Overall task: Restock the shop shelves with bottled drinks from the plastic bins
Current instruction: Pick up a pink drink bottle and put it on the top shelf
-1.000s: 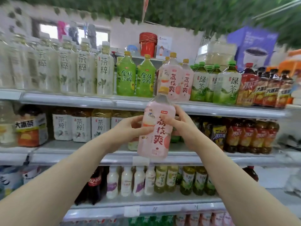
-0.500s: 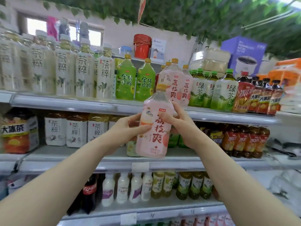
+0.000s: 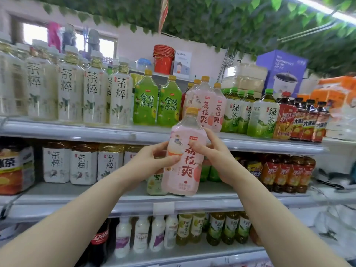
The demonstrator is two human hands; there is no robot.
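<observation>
A large pink lychee drink bottle (image 3: 183,162) with a yellow cap is held up in front of the shelves, its cap level with the top shelf's edge. My left hand (image 3: 152,160) grips its left side, thumb across the label. My right hand (image 3: 212,157) grips its right side, fingers curled round the upper body. Matching pink bottles (image 3: 207,103) stand on the top shelf (image 3: 77,130) right behind it, between green lemon bottles (image 3: 145,101) and green tea bottles (image 3: 264,114). No plastic bin is in view.
Pale tea bottles (image 3: 94,97) fill the top shelf's left; dark iced tea bottles (image 3: 308,122) its right. The middle shelf (image 3: 212,199) holds tea packs and red-labelled bottles. Small milk and tea bottles (image 3: 158,236) line the lower shelf. Boxes and a red bucket (image 3: 163,58) sit behind.
Both hands have lifted the pink bottle a little higher, toward the top shelf's matching bottles. The view has tilted slightly upward.
</observation>
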